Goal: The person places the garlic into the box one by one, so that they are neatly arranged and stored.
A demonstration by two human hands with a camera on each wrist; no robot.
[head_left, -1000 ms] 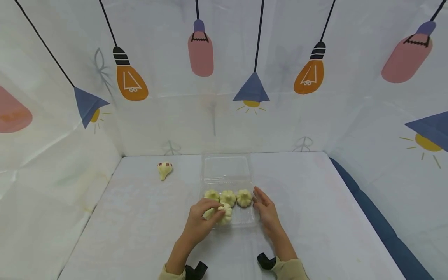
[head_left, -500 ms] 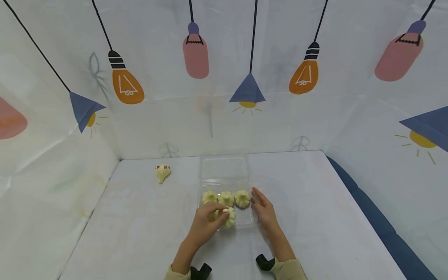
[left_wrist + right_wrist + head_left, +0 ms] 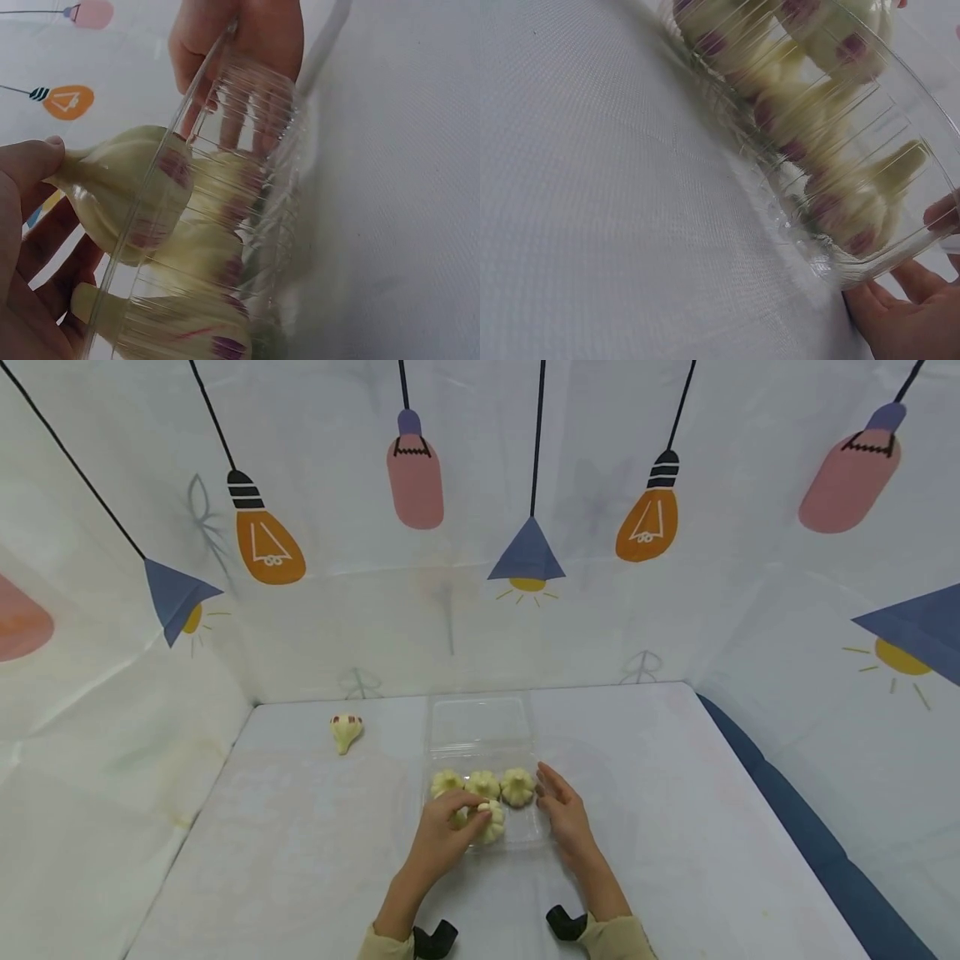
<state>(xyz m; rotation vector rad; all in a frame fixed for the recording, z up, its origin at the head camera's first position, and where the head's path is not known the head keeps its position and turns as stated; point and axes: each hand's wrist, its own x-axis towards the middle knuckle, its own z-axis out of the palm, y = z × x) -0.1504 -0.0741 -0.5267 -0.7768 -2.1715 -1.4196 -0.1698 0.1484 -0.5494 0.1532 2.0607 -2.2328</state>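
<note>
In the head view, my left hand (image 3: 442,837) pinches a pale garlic bulb (image 3: 492,828) by its stem, over the front of a clear plastic box (image 3: 528,833). The left wrist view shows this held garlic bulb (image 3: 127,191) tilted at the box's rim, its purple-marked end inside. A back row of garlic bulbs (image 3: 482,785) sits in the box, and another bulb (image 3: 458,819) is partly hidden by my left hand. My right hand (image 3: 566,817) rests against the box's right side, fingers fairly straight; the right wrist view has its fingers (image 3: 919,285) touching the wall.
A separate garlic bulb (image 3: 346,733) lies at the table's back left. The box's clear lid (image 3: 480,718) is folded back flat behind it. A white table (image 3: 300,860) meets printed fabric walls (image 3: 345,610) on the far and left sides.
My left hand has moved slightly right and down with its garlic bulb, bringing it into the box's front part. The right hand stays at the box's side. The head view has shifted a little.
</note>
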